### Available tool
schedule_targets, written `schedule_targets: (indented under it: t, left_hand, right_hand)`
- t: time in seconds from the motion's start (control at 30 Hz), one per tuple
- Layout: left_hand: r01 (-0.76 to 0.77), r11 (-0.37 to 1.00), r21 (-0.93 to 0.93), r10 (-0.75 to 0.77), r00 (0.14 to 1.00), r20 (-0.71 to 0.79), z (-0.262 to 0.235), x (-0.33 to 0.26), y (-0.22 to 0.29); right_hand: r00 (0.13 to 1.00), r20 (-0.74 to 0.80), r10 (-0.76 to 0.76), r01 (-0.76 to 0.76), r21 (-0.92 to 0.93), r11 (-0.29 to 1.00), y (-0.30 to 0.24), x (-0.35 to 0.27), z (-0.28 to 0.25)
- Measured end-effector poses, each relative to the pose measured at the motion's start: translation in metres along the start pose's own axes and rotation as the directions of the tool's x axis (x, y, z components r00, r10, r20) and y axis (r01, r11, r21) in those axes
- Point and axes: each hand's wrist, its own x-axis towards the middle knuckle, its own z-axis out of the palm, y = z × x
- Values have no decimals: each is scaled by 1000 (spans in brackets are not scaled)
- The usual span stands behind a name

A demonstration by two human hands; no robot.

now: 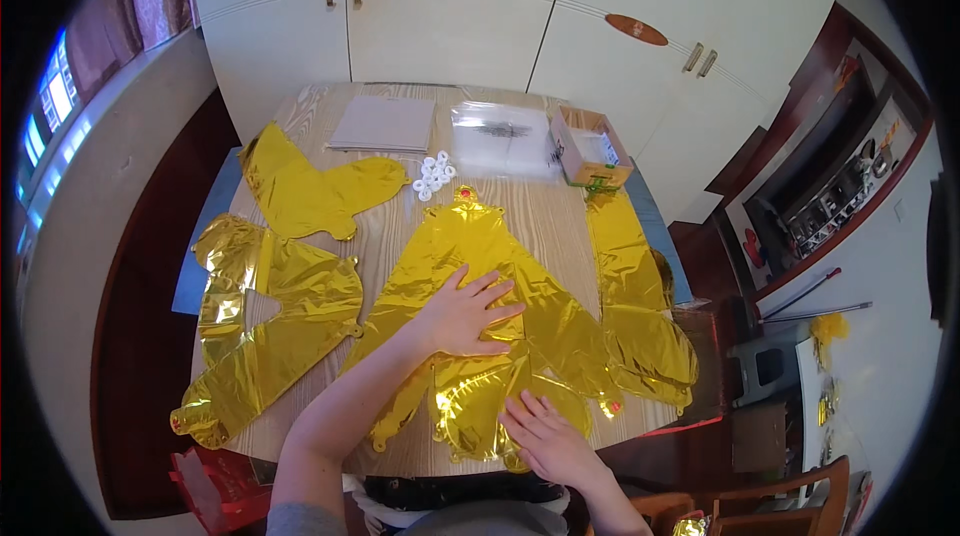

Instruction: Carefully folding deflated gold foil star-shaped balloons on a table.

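Observation:
A flat, uninflated gold foil balloon (pixel 470 256) lies across the middle of the table, with small red spots at its top tab and lower right tip. My left hand (pixel 466 316) rests on its centre, fingers spread and palm down. Closer to the front edge, my right hand (pixel 548 440) lies flat on the lower part of the foil, its fingers stretched out. Neither hand grips anything. Two more gold foil balloons lie to the left, a winged one (pixel 320 191) farther back and a larger one (pixel 285 351) in front. Another gold foil piece (pixel 640 331) lies at the right.
Behind the middle balloon sits a pile of white rings (pixel 434 174). Farther back are a stack of grey sheets (pixel 382 123), clear plastic bags (pixel 508 141) and a small open box (pixel 592 149). A red bag (pixel 215 491) stands below the left edge, and a wooden chair (pixel 790 501) at the lower right.

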Motion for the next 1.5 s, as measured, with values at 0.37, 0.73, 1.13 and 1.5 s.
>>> schedule_targets:
  t: [0.37,0.73,1.13,1.5]
  left_hand:
    - [10,1000,-22,-10,1000,23,-3,-1,0]
    - [16,1000,-26,-14,995,101,-8,1,1]
    - [15,1000,-18,-13,996,87,-2,0,-2]
    - [29,999,-26,-25,991,132,-10,1,1]
  right_hand:
    - [994,-102,-29,24,-54,998,-3,-3,-8]
    - [980,-134,144,-116,197,973,-15,11,-1]
    - [960,-244,137,-55,317,947,-11,16,-8]
    - [996,-84,-41,74,440,895,2,10,-3]
